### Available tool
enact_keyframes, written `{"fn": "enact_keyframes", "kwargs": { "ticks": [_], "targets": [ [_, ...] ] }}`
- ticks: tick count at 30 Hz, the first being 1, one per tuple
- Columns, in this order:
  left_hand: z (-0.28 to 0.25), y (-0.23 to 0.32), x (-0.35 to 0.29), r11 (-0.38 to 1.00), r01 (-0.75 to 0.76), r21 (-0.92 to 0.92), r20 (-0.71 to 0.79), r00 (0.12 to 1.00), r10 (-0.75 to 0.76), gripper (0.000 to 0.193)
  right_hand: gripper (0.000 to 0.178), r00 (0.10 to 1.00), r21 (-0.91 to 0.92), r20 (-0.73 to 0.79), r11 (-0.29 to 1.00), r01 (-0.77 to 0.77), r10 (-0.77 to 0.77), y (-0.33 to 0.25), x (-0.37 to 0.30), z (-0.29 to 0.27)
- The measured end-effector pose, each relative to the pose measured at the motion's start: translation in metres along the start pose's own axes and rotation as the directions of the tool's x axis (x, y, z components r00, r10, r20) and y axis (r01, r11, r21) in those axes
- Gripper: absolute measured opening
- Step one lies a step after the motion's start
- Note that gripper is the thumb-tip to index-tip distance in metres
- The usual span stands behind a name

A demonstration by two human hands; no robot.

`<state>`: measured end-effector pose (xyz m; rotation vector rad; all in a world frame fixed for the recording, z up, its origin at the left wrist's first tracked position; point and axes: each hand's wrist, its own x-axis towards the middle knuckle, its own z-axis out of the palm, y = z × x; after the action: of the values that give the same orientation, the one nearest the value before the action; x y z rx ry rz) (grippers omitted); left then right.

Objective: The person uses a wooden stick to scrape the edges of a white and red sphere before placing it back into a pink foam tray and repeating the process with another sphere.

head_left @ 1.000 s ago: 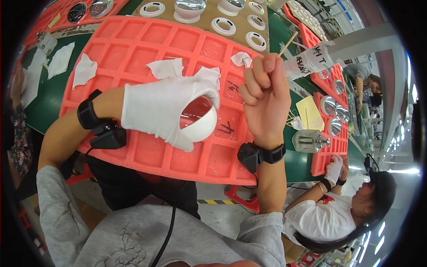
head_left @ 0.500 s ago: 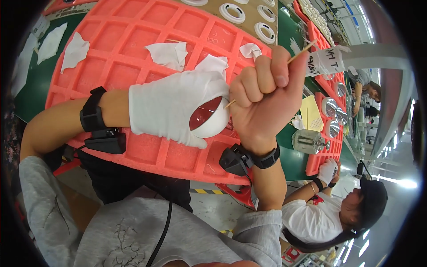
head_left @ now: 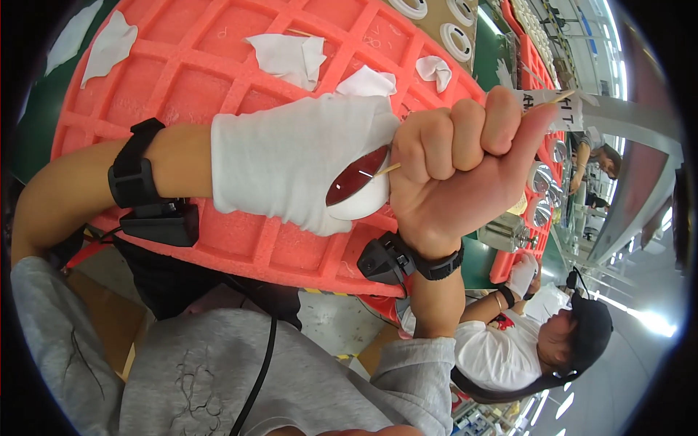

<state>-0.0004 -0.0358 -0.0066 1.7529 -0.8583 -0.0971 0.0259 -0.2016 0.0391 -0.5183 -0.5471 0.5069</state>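
My left hand [head_left: 291, 163], in a white glove, is closed around a rounded white piece [head_left: 366, 203] with a glossy dark red face [head_left: 352, 180]. My right hand [head_left: 465, 163] is bare and clenched in a fist around a thin wooden stick [head_left: 389, 170]. One end of the stick pokes out below the fist and lies over the red face near its white edge; whether it touches cannot be told. Its other end sticks out by the thumb. The glove hides much of the white piece.
Beneath my hands is a red compartmented tray [head_left: 196, 91] with crumpled white cloths [head_left: 291, 58] on it. White rings [head_left: 456, 41] lie on brown board beyond. To the right stand a glass bottle with a metal top [head_left: 504, 232] and another red tray. A co-worker [head_left: 502, 349] is at the right.
My right fist has turned, and the stick's lower tip has shifted from the white rim onto the red face. Both hands and the white piece appear slightly further right in view.
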Motion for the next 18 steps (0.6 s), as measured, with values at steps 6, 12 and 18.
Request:
{"fn": "enact_keyframes", "kwargs": {
  "ticks": [6, 12, 18],
  "targets": [
    [0.0025, -0.0024, -0.0033, 1.000, 0.005, 0.005, -0.022, 1.000, -0.005, 0.039, 0.054, 0.999, -0.006, 0.043, 1.000, -0.019, 0.019, 0.0016, 0.0006, -0.0013],
    [0.0013, 0.0006, -0.0030, 0.996, -0.062, 0.058, -0.053, 0.996, 0.065, 0.028, 0.053, 0.994, -0.020, 0.035, 0.994, 0.105, -0.104, 0.0036, -0.0058, -0.0011],
    [-0.0033, 0.0061, -0.0006, 0.997, 0.033, -0.077, -0.002, 0.999, -0.033, 0.028, 0.052, 0.995, -0.032, 0.094, 0.999, 0.031, -0.028, 0.0052, -0.0045, 0.0001]
  ]
}}
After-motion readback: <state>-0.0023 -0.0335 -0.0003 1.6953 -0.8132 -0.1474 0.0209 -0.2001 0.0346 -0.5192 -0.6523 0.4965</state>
